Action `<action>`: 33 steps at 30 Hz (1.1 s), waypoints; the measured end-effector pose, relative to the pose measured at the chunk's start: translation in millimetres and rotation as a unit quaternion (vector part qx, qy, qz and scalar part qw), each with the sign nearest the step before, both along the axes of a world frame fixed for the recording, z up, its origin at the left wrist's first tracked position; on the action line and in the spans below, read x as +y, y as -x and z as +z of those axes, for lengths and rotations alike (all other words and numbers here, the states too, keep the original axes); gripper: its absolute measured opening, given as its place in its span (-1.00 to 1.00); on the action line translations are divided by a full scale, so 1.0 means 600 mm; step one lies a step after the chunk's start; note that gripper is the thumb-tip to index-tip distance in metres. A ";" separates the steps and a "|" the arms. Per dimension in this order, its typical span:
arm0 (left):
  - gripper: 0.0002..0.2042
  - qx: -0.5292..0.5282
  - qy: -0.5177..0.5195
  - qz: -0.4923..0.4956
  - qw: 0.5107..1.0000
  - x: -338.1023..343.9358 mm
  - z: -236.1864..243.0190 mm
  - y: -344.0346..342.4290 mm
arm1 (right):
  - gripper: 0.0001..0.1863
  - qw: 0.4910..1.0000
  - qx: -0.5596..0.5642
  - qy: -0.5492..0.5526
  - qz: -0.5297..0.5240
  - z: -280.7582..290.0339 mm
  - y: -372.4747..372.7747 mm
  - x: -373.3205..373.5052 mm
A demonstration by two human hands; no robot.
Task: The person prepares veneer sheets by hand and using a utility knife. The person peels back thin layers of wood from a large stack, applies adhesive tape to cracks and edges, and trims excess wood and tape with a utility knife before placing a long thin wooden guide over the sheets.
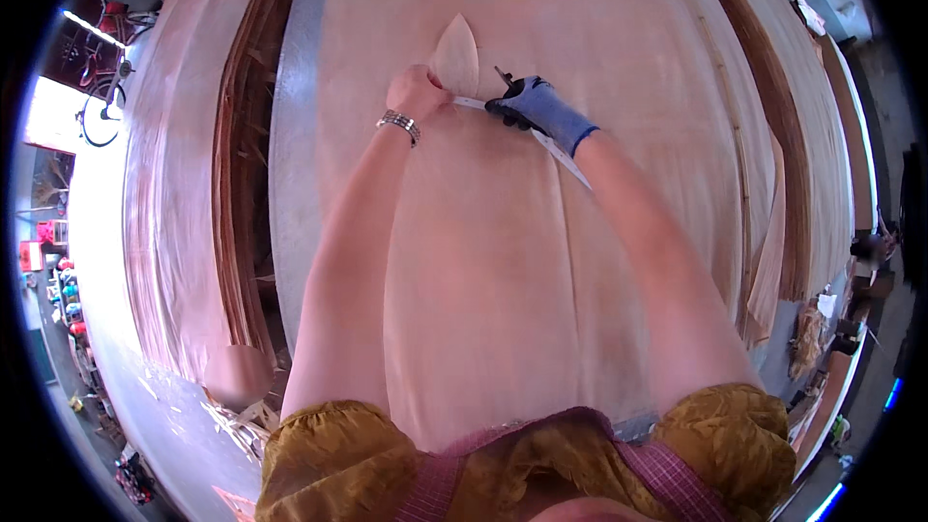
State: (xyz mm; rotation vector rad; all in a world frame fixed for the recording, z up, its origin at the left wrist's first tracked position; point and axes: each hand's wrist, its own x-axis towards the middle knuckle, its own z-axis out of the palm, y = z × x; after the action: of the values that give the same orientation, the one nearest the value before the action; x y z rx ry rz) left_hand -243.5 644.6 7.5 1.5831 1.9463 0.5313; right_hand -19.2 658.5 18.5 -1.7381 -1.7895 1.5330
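Note:
A large pale wood veneer sheet (483, 271) lies under my arms, with a pointed leaf-shaped piece or patch (456, 48) in its upper middle. Just below that patch, my left hand (418, 94), bare with a metal band at the wrist, pinches the end of a narrow white strip (468, 102). My right hand (535, 111), in a blue glove with dark fingers, is closed on a slim dark tool (502, 74) and is over the same strip, whose free length trails down to the right beneath it. My left fingertips are partly hidden.
Veneer stacks with ragged brown edges stand at left (237, 135) and right (783, 135). Torn scraps (242, 416) lie at lower left. A bicycle (101, 111) and small coloured items (68, 290) are off the table's left side.

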 end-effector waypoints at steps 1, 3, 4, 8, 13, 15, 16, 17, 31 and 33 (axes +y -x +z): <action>-0.76 0.037 0.001 0.006 0.999 -0.001 -0.008 0.012 | -0.65 1.000 0.008 -0.005 0.011 -0.002 0.012 0.005; -0.75 0.094 -0.096 -0.014 0.991 -0.016 -0.011 -0.014 | -0.65 1.000 0.002 -0.009 0.010 -0.007 -0.001 0.016; -0.72 0.154 -0.195 -0.031 0.968 -0.034 -0.016 -0.038 | -0.65 1.000 -0.009 0.006 0.008 -0.012 -0.011 0.020; -0.58 0.167 -0.246 -0.100 0.950 -0.119 -0.034 -0.104 | -0.67 0.999 -0.005 0.037 0.028 0.012 -0.007 0.022; -0.50 0.165 -0.274 -0.098 0.942 -0.125 -0.030 -0.108 | -0.74 0.899 -0.195 -0.337 0.202 -0.008 -0.037 0.081; -0.49 0.173 -0.256 -0.101 0.946 -0.126 -0.022 -0.107 | -0.68 0.816 -0.319 -0.441 0.193 -0.009 -0.023 0.134; -0.49 0.176 -0.259 -0.101 0.944 -0.114 -0.013 -0.105 | -0.68 0.815 -0.317 -0.445 0.192 -0.004 -0.013 0.158; -0.52 0.155 -0.154 -0.129 0.967 -0.099 0.020 -0.106 | -0.63 0.925 -0.153 -0.321 0.134 -0.007 -0.010 0.183; -0.71 0.224 -0.303 -0.081 0.923 0.151 -0.056 -0.070 | -0.66 0.995 -0.032 -0.096 0.009 -0.018 0.004 0.211; -0.66 0.239 -0.121 -0.088 0.959 0.152 -0.028 -0.072 | -0.69 0.996 0.051 -0.071 -0.025 -0.020 -0.011 0.172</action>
State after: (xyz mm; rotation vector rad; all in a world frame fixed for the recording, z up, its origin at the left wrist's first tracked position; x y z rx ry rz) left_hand -200.3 735.9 -9.1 2.1797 2.1081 0.3432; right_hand -12.7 761.9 6.8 -1.5968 -1.7463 1.4100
